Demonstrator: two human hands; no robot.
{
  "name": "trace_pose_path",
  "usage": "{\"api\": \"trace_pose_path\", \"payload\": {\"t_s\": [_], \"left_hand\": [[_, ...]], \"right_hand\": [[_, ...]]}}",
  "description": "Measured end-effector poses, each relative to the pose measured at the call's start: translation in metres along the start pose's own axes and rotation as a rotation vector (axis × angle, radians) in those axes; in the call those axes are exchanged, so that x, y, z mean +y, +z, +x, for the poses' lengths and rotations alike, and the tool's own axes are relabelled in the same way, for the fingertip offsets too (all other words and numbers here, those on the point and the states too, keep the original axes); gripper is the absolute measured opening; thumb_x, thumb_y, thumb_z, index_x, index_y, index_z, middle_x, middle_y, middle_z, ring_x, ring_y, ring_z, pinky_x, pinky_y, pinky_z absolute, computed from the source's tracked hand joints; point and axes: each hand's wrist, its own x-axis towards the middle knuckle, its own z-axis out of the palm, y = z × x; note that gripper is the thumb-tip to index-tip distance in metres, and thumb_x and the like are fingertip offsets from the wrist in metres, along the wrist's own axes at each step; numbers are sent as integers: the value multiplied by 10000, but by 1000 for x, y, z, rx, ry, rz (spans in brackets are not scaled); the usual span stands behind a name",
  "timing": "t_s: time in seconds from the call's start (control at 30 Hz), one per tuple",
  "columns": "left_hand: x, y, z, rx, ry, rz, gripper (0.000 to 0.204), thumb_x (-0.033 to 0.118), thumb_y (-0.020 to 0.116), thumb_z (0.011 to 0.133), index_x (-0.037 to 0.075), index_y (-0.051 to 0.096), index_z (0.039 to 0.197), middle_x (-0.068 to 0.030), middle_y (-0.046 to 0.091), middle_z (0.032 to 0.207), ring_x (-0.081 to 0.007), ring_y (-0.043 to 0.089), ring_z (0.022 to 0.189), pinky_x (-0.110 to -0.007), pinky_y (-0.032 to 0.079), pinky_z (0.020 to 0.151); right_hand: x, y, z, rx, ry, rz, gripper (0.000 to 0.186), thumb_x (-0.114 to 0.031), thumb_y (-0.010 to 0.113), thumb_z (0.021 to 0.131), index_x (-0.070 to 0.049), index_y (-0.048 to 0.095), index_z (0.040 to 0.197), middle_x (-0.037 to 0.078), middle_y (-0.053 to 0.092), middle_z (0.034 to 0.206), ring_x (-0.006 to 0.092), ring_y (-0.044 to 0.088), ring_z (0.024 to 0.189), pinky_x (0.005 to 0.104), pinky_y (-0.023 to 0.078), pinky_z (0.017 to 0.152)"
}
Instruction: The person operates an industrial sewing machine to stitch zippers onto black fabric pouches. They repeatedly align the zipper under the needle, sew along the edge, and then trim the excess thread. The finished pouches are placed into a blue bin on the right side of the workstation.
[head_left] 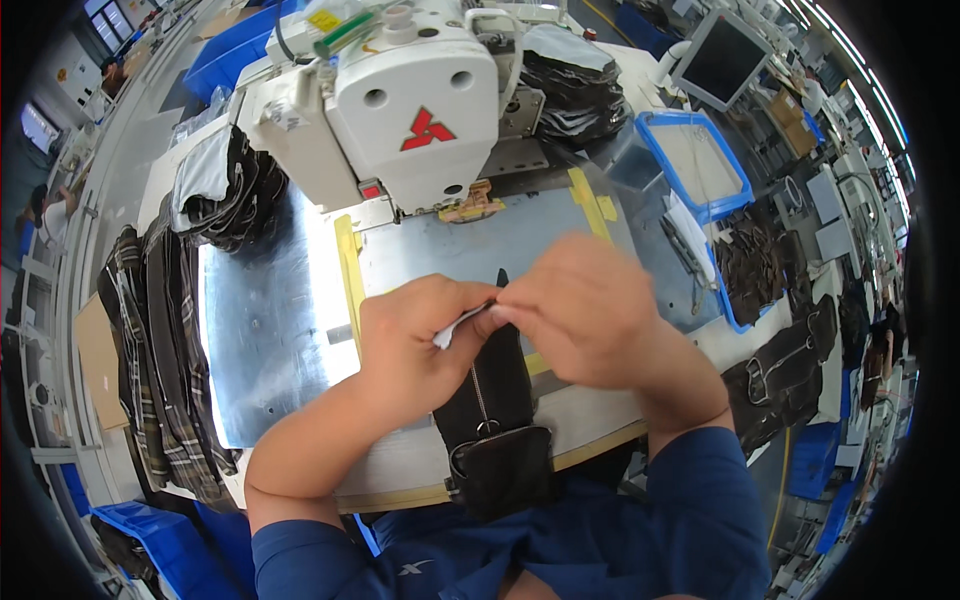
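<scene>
Factory clutter rings a metal-topped counter (270, 330) beneath a white sewing machine (410, 110). Both hands, left hand (420, 345) and right hand (585, 310), pinch a small white label (452, 330) against the black zippered strip (495, 400) (its pouch end hangs off the counter's near edge). Judging from this, the label should be squared to the strip's edge before anything slides under the needle.

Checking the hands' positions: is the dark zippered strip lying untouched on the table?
No: both the left hand and the right hand pinch the dark zippered strip near its top, with a small white piece between them.

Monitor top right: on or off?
Looks off. The monitor screen shows dark grey with no image or glow, though a sleeping or dimmed display can't be ruled out.
</scene>
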Motion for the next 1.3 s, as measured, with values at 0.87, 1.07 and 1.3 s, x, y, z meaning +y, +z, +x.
{"api": "trace_pose_path", "payload": {"t_s": [0.87,1.07,1.3], "left_hand": [[-70,32,-6,-358,181,618,886,561,854,816,-56,625,1410,-244,638,1419,-412,589,1358,-502,448,1157],[-83,35,6,-407,225,657,1012,649,792,829,-134,572,1431,-269,620,1439,-413,583,1367,-489,431,1193],[-83,33,23,-513,146,642,1080,676,838,745,-124,581,1424,-260,591,1479,-409,601,1299,-484,468,1124]], "right_hand": [[112,72,-15,-194,647,-162,341,-265,723,968,66,698,890,304,712,895,505,694,913,554,546,844],[126,76,-11,-161,631,-148,385,-287,749,952,73,666,846,306,687,841,514,674,867,551,531,788],[118,60,8,-307,715,-152,329,-229,739,949,51,682,1112,273,728,1122,466,700,1068,544,552,929]]}}
